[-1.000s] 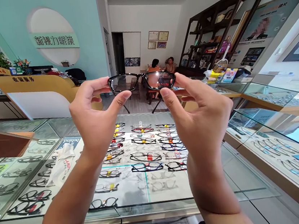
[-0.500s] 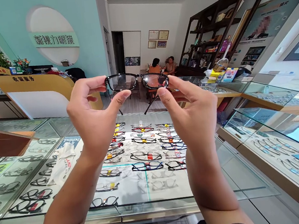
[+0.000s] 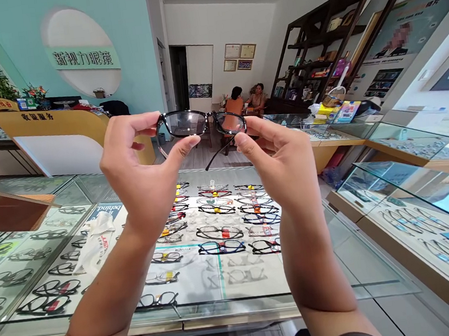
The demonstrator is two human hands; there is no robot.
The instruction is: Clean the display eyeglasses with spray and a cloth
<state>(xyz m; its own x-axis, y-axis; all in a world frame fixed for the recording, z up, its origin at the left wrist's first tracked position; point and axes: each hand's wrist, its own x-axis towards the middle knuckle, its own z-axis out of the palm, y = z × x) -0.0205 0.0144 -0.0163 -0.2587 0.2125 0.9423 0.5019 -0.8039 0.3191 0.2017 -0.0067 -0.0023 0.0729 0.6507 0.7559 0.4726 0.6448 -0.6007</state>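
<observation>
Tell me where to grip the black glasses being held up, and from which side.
Take the black glasses at the outer ends of the front, by the hinges, coming in from each side as the left hand and right hand do: thumb under, forefinger over the rim. The lenses would likely smudge; the thin temples stick out unfolded.

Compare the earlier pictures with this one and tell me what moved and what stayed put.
The black glasses shifted slightly left in the view and look narrower, as if turned a little. The right hand came left with them. Nothing was taken up or let go: both hands pinch the frame's ends as before, and the left hand barely moved. The glass counter, the display frames under it and the white cloth are unchanged.
</observation>
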